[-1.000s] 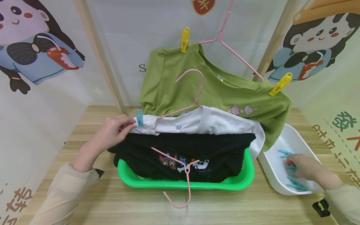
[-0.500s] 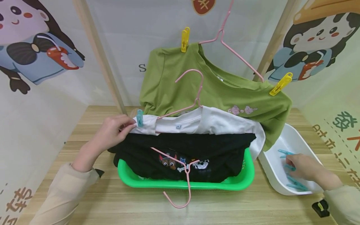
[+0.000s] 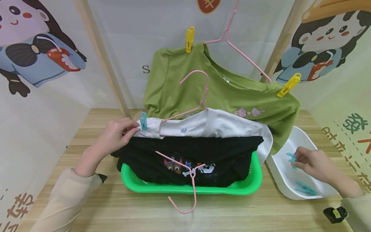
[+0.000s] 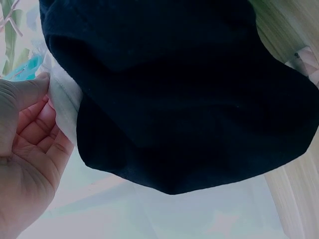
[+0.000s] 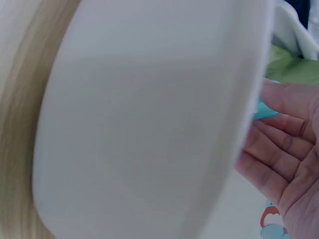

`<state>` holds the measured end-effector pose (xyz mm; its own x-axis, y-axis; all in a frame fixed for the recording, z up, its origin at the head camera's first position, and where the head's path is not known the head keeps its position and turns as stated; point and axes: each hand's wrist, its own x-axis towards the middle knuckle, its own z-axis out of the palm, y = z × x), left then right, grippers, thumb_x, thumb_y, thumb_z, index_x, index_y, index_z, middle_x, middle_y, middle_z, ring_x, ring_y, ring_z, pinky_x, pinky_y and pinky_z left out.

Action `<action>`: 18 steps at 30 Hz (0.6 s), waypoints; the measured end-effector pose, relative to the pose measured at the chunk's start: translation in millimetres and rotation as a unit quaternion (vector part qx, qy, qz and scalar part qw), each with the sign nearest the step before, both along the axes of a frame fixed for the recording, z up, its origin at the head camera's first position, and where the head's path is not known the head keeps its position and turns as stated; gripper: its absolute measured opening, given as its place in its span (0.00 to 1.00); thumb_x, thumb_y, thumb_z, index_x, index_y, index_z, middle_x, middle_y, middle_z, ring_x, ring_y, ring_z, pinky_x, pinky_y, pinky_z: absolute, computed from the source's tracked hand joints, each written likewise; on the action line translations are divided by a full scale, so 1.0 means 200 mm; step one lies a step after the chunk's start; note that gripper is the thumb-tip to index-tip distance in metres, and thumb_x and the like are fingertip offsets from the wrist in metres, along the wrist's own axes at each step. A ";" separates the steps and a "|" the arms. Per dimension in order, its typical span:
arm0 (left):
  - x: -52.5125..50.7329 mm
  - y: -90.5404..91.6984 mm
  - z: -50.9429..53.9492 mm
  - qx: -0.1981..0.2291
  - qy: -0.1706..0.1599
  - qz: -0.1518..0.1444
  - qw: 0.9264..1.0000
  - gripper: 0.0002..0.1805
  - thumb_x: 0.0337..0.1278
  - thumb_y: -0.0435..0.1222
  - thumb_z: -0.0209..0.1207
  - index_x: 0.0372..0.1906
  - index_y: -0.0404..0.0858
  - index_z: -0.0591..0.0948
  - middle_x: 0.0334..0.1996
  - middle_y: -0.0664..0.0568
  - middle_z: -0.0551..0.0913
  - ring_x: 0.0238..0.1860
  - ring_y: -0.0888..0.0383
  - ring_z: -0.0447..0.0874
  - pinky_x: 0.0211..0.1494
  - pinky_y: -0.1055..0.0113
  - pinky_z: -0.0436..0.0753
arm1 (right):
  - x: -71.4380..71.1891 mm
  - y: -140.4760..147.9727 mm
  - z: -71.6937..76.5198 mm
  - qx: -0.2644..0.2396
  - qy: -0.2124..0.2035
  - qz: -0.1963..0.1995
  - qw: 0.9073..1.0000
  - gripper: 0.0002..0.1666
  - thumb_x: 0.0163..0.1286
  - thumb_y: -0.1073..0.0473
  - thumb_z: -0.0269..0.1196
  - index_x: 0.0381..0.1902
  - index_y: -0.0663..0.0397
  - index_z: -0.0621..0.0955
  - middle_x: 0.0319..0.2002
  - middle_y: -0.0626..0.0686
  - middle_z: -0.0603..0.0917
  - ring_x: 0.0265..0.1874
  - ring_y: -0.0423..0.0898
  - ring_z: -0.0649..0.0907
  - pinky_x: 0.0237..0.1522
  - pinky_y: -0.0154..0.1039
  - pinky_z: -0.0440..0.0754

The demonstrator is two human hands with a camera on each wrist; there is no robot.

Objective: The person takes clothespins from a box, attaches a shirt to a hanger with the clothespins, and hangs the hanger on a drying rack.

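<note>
My left hand (image 3: 117, 133) pinches the shoulder end of a white shirt (image 3: 232, 124). Just beside its fingertips, a teal clothespin (image 3: 143, 121) is clipped on that shirt, which has a pink hanger (image 3: 206, 85) in its neck. The left wrist view shows the thumb pressing the white cloth (image 4: 65, 92) beside a large black fold. Over the white tray, my right hand (image 3: 313, 162) pinches a teal clothespin (image 5: 265, 110) between thumb and fingers. Another pair or so of teal clothespins (image 3: 305, 188) lies in the white tray (image 3: 282, 183).
A black printed shirt (image 3: 188, 145) lies over a green basket (image 3: 185, 190), with a second pink hanger (image 3: 194, 190) on it. Behind, a green shirt (image 3: 174, 80) hangs with yellow clothespins (image 3: 189, 39) at its shoulders. Wooden posts (image 3: 101, 58) stand either side.
My right hand has lifted slightly from the tray floor with a teal clothespin in its fingers. The left hand keeps its hold on the white shirt.
</note>
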<state>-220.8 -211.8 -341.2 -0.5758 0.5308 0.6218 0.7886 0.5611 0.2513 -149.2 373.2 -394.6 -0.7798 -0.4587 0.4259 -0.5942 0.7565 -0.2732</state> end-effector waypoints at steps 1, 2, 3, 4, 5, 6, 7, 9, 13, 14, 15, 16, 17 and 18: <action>0.00 0.00 0.00 0.000 0.000 0.000 1.000 0.07 0.42 0.19 0.65 0.26 0.31 0.81 0.21 0.51 0.78 0.21 0.62 0.72 0.24 0.66 0.76 | 0.00 -0.01 0.01 -0.006 0.003 -0.002 1.000 0.22 0.35 0.76 0.71 0.21 0.50 0.73 0.17 0.43 0.80 0.20 0.26 0.76 0.21 0.21 0.73; 0.00 0.00 0.00 -0.001 0.000 0.001 1.000 0.07 0.42 0.19 0.65 0.26 0.31 0.81 0.21 0.51 0.78 0.21 0.62 0.72 0.24 0.66 0.77 | 0.01 -0.02 0.02 -0.013 0.006 -0.006 1.000 0.22 0.35 0.76 0.71 0.21 0.49 0.73 0.17 0.44 0.80 0.20 0.26 0.76 0.22 0.20 0.74; 0.00 0.00 0.00 -0.002 0.000 0.001 1.000 0.07 0.42 0.19 0.65 0.26 0.31 0.81 0.21 0.51 0.78 0.21 0.62 0.72 0.24 0.66 0.77 | 0.01 -0.03 0.02 -0.022 0.007 -0.009 1.000 0.23 0.35 0.77 0.71 0.21 0.49 0.73 0.17 0.45 0.81 0.20 0.26 0.77 0.22 0.20 0.74; 0.00 0.00 0.00 -0.003 0.001 0.000 1.000 0.07 0.42 0.19 0.65 0.26 0.31 0.81 0.21 0.51 0.78 0.21 0.62 0.72 0.24 0.66 0.76 | 0.02 -0.05 0.03 -0.028 0.015 -0.013 0.999 0.23 0.34 0.77 0.71 0.21 0.49 0.74 0.17 0.45 0.81 0.20 0.26 0.77 0.22 0.21 0.74; 0.00 0.00 0.00 -0.003 0.001 0.000 1.000 0.07 0.42 0.20 0.65 0.26 0.31 0.81 0.21 0.51 0.78 0.21 0.62 0.72 0.24 0.65 0.76 | 0.03 -0.06 0.04 -0.036 0.018 -0.016 0.999 0.23 0.35 0.77 0.71 0.21 0.48 0.74 0.18 0.46 0.82 0.21 0.25 0.77 0.22 0.21 0.75; 0.00 0.00 0.00 -0.003 0.001 0.000 1.000 0.07 0.42 0.20 0.65 0.26 0.31 0.81 0.20 0.51 0.78 0.21 0.63 0.72 0.24 0.65 0.76 | 0.03 -0.07 0.06 -0.044 0.025 -0.019 0.999 0.23 0.35 0.77 0.71 0.20 0.47 0.74 0.18 0.46 0.82 0.21 0.25 0.77 0.22 0.21 0.75; 0.00 0.00 0.00 -0.003 0.001 0.000 1.000 0.07 0.42 0.20 0.65 0.26 0.31 0.81 0.20 0.51 0.78 0.21 0.63 0.71 0.24 0.66 0.76 | 0.03 -0.08 0.07 -0.053 0.034 -0.019 0.998 0.23 0.34 0.76 0.71 0.20 0.47 0.74 0.18 0.46 0.82 0.22 0.24 0.78 0.22 0.21 0.75; 0.00 0.00 0.00 -0.002 0.000 -0.002 1.000 0.07 0.42 0.20 0.65 0.26 0.32 0.81 0.21 0.51 0.79 0.21 0.63 0.72 0.24 0.66 0.76 | 0.04 -0.10 0.09 -0.071 0.045 -0.016 0.996 0.22 0.34 0.76 0.72 0.20 0.47 0.75 0.18 0.45 0.82 0.23 0.23 0.78 0.21 0.22 0.75; 0.00 0.00 0.00 0.001 -0.001 -0.001 1.000 0.07 0.43 0.19 0.64 0.26 0.31 0.81 0.22 0.50 0.80 0.21 0.62 0.73 0.24 0.66 0.77 | 0.05 -0.15 0.15 -0.101 0.058 -0.011 0.993 0.22 0.33 0.76 0.72 0.20 0.46 0.77 0.20 0.37 0.82 0.25 0.21 0.77 0.19 0.22 0.74; 0.00 0.00 0.00 0.001 -0.001 0.000 1.000 0.07 0.43 0.19 0.64 0.26 0.31 0.81 0.23 0.49 0.80 0.21 0.62 0.74 0.24 0.66 0.77 | 0.05 -0.16 0.16 -0.104 0.056 -0.010 0.993 0.23 0.33 0.77 0.72 0.20 0.45 0.77 0.21 0.36 0.82 0.25 0.21 0.77 0.18 0.23 0.74; 0.00 0.00 0.00 0.001 -0.001 0.001 1.000 0.07 0.43 0.19 0.64 0.26 0.31 0.81 0.23 0.49 0.80 0.21 0.62 0.74 0.24 0.65 0.77 | 0.05 -0.18 0.17 -0.109 0.053 -0.007 0.993 0.23 0.33 0.77 0.72 0.20 0.45 0.77 0.21 0.35 0.82 0.25 0.21 0.78 0.18 0.23 0.73; 0.00 0.00 0.00 0.000 -0.002 0.002 1.000 0.07 0.43 0.19 0.64 0.27 0.31 0.81 0.23 0.49 0.80 0.21 0.62 0.74 0.24 0.65 0.77 | 0.06 -0.19 0.18 -0.114 0.049 -0.005 0.992 0.23 0.33 0.77 0.72 0.20 0.45 0.77 0.22 0.34 0.81 0.26 0.21 0.77 0.17 0.23 0.73; 0.00 0.00 0.00 0.000 -0.002 0.003 1.000 0.06 0.43 0.19 0.64 0.26 0.31 0.81 0.23 0.49 0.80 0.21 0.62 0.74 0.24 0.65 0.77 | 0.06 -0.20 0.18 -0.119 0.048 -0.001 0.992 0.24 0.33 0.78 0.71 0.20 0.45 0.77 0.22 0.34 0.81 0.26 0.21 0.78 0.17 0.23 0.72; 0.00 0.00 -0.01 -0.001 -0.002 0.003 1.000 0.06 0.43 0.19 0.64 0.26 0.31 0.81 0.23 0.49 0.80 0.21 0.62 0.74 0.23 0.65 0.77 | 0.06 -0.21 0.19 -0.123 0.047 0.002 0.991 0.24 0.32 0.79 0.71 0.20 0.45 0.77 0.22 0.35 0.81 0.27 0.21 0.78 0.17 0.23 0.72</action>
